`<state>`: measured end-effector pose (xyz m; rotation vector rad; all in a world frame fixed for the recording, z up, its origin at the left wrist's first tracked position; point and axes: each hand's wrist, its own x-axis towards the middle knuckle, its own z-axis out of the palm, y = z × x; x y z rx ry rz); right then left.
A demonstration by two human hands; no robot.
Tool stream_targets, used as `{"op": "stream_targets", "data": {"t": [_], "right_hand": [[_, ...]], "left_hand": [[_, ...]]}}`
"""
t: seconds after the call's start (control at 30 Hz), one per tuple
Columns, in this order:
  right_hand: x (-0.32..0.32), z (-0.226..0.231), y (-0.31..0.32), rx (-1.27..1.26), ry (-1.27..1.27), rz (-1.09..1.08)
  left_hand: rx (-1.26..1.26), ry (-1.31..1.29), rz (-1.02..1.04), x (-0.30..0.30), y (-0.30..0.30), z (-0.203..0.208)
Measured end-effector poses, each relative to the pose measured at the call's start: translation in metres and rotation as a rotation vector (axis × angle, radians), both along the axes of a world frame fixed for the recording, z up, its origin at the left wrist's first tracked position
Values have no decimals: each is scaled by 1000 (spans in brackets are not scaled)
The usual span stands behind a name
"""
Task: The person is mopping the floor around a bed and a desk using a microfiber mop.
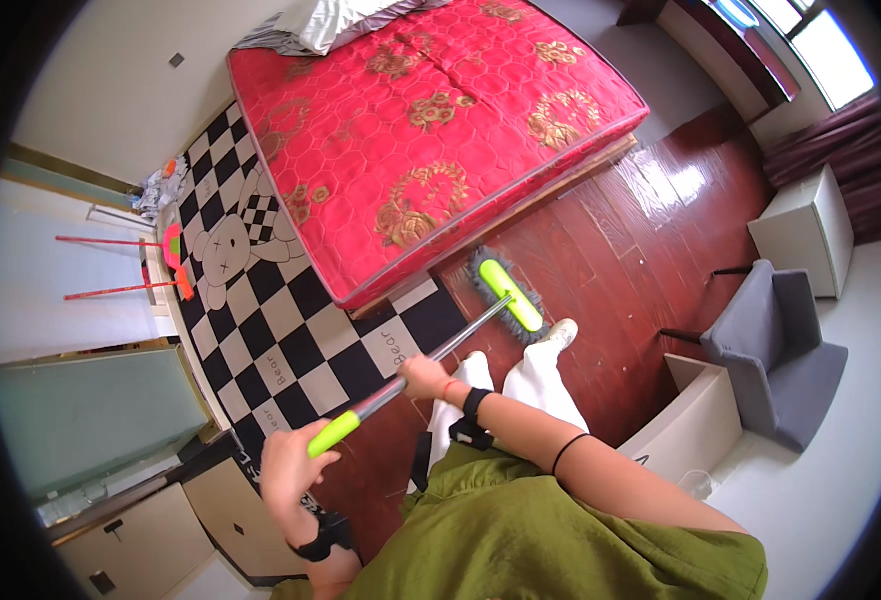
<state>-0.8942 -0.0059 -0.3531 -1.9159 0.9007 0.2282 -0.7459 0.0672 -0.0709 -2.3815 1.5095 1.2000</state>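
Note:
A flat mop crosses the middle of the view, its lime-green plate (497, 277) edged with shaggy grey fringe that rests on the red-brown wooden floor (615, 290). From there its metal pole (468, 331) slants toward me to a lime-green grip (334, 436). My right hand (423, 379) is wrapped round the pole partway up. Higher on the handle, my left hand (288, 468) is curled about the end of the green grip. The mop head lies just in front of my feet, close to the bed's near corner.
A bed with a red patterned mattress (440, 130) fills the far middle. Left of it lies a black-and-white checkered rug (283, 318). A red-handled broom and dustpan (182, 284) lean at the left. On the right stand a grey chair (775, 345) and a white cabinet (810, 235).

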Motion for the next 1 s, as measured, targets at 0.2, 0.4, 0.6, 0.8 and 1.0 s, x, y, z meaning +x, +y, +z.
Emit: {"op": "stream_targets", "data": {"t": [0.2,0.4,0.6,0.8,1.0], "right_hand": [[-114,-60,-25,-311,110,-262],[-215,-127,-17,-463,259,-386],[-149,-79,6,-226,289,-234],[-45,-31,49,-105,-81,-230],[-32,-4,66,10,-110,-221]], "left_hand": [[-198,99,-443,-59,-36,-90],[-213,83,-754,-124,-32,-158],[-184,-6,-718,-74,-22,-125],[-208,-135,-561,-12,4,-22],[41,25,-166,-23,15,20]]}}
